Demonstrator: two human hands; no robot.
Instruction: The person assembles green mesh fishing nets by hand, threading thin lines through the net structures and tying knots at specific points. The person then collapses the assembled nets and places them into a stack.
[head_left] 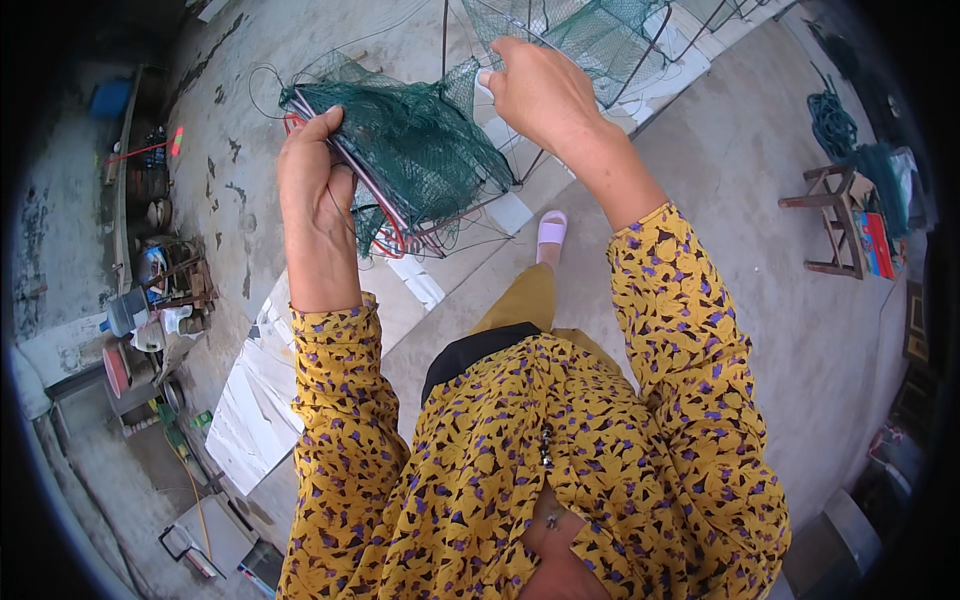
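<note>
A collapsible green mesh fishing trap [430, 140] stretches between my hands, its netting bunched over thin metal frames. My left hand [318, 185] is closed round one edge of a stack of these frames, thumb on top, with the gathered mesh hanging to its right. Some red-coated frame wire shows beside and below that hand. Higher and to the right, my right hand [540, 92] is closed in a pinch at the spread part of the trap, where dark rods and looser mesh run off toward the top edge. Its fingertips partly hide what they grip.
White marbled panels [255, 400] lie on the concrete floor under the trap. At the right stands a wooden stool [835, 220] with a coil of dark green rope [832, 125] beyond it. Cluttered shelves [165, 290] line the left wall. My foot in a pink slipper [551, 228] is below.
</note>
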